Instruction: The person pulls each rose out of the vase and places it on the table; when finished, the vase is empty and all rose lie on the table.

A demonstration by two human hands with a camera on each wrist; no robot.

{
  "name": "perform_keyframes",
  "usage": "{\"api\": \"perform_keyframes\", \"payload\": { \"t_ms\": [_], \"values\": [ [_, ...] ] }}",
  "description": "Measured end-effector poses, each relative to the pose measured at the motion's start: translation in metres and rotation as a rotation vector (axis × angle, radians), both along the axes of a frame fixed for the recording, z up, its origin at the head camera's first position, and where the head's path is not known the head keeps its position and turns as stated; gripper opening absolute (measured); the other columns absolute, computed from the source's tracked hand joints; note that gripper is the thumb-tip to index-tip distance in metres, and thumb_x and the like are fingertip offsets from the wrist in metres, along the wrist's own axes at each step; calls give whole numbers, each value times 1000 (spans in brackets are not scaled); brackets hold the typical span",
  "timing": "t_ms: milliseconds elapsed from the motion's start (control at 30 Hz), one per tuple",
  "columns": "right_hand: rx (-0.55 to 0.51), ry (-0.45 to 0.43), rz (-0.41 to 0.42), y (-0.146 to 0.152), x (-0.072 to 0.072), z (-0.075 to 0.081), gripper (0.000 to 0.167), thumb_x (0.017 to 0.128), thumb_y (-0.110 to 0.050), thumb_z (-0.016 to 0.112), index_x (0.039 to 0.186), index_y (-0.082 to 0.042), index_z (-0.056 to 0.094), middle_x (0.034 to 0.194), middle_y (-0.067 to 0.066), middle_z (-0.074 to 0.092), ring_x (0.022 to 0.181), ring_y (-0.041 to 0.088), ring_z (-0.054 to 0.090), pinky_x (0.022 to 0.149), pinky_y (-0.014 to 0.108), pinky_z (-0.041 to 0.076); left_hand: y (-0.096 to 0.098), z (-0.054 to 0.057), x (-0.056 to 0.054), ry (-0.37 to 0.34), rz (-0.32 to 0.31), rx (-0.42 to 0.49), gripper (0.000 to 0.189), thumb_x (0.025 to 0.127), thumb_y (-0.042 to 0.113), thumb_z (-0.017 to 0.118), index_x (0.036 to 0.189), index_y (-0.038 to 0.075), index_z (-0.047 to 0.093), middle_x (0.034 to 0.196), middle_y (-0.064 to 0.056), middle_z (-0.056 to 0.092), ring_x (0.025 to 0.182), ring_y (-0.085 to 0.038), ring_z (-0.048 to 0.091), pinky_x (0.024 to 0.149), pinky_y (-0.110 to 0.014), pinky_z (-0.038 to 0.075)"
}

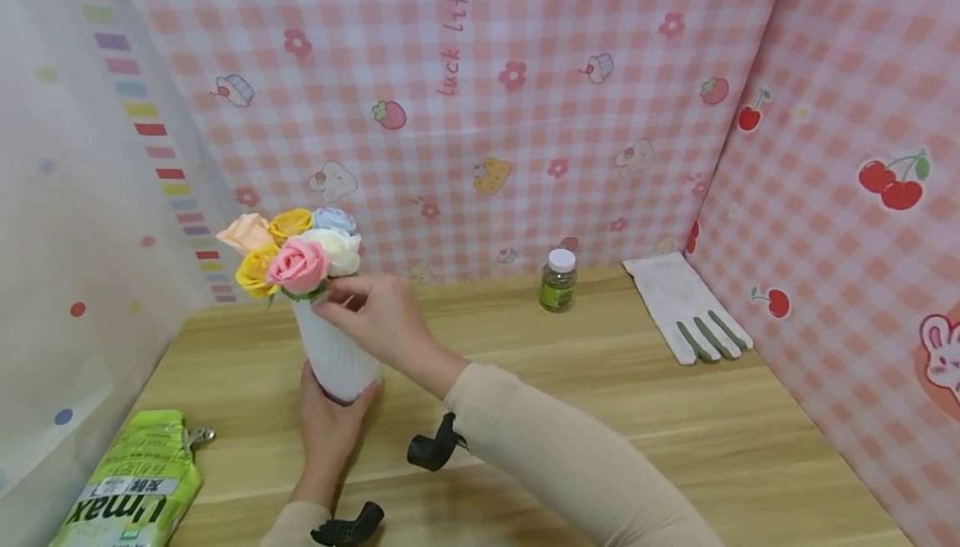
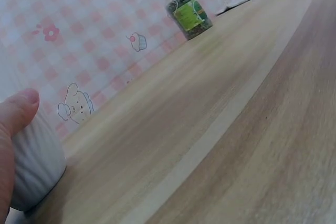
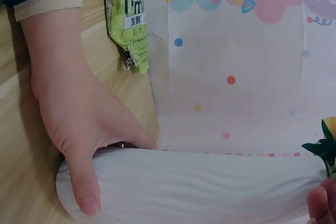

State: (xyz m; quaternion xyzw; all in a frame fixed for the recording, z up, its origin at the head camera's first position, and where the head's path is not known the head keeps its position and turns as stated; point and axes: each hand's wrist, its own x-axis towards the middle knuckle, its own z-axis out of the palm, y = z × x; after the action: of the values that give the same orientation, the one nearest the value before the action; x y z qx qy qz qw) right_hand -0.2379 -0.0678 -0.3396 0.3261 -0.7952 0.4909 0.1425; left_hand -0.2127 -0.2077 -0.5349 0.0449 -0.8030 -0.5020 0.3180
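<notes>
A white ribbed vase (image 1: 337,355) stands slightly tilted in the head view, holding several artificial roses. Among them are a pink rose (image 1: 300,265), a white rose (image 1: 339,248), yellow ones, a peach one and a pale blue one (image 1: 333,219). My left hand (image 1: 333,426) grips the vase near its base, thumb on one side and fingers round the other. At the vase mouth, my right hand (image 1: 378,313) has its thumb and curled fingers pinched at a rose's stem, just under the blooms. Which rose that stem belongs to is hidden.
A small jar (image 1: 558,282) with a white lid stands near the back wall. A white glove (image 1: 686,307) with grey-green stripes lies at the right. The green bag (image 1: 131,480), closed with a metal clip (image 1: 201,436), lies at the front left. Patterned cloth walls enclose the wooden table (image 1: 600,414).
</notes>
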Motion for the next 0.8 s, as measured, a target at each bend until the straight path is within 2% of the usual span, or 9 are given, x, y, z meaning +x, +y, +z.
{"api": "perform_keyframes", "payload": {
  "t_ms": [267, 367, 567, 667, 800],
  "values": [
    [-103, 48, -43, -6, 1, -1, 16, 85, -24, 74, 98, -14, 77, 82, -8, 71, 64, -7, 55, 58, 11, 47, 1, 2, 1, 3, -11, 5, 95, 64, 25, 91, 142, 11, 38, 126, -10, 54, 113, -23, 50, 93, -41, 37],
    [-95, 53, -48, -9, 2, 0, 17, 85, -25, 75, 98, -14, 77, 79, -8, 70, 63, -8, 54, 57, 10, 47, 1, 3, 2, 0, -6, -1, 94, 64, 26, 91, 141, 10, 39, 124, -10, 54, 112, -23, 50, 93, -40, 37],
    [-25, -9, -5, -16, 3, 2, 18, 85, -27, 75, 98, -14, 74, 73, -13, 65, 62, -8, 53, 55, 11, 46, 1, 3, 1, -6, -7, 0, 95, 65, 27, 90, 143, 13, 37, 126, -8, 52, 114, -22, 48, 94, -41, 36],
    [-34, -40, 8, -19, 2, 4, 17, 85, -25, 75, 97, -13, 72, 71, -13, 62, 61, -6, 53, 53, 12, 46, 1, 3, 0, 4, -14, 3, 95, 66, 27, 90, 143, 14, 36, 126, -8, 52, 114, -22, 48, 94, -41, 35],
    [-66, -55, -13, -20, -1, 5, 10, 86, -17, 74, 93, -10, 71, 69, -10, 62, 58, -6, 53, 52, 13, 47, 3, 3, 2, 8, -9, -5, 94, 67, 25, 89, 144, 13, 36, 125, -10, 52, 113, -24, 49, 92, -44, 37]
  ]
}}
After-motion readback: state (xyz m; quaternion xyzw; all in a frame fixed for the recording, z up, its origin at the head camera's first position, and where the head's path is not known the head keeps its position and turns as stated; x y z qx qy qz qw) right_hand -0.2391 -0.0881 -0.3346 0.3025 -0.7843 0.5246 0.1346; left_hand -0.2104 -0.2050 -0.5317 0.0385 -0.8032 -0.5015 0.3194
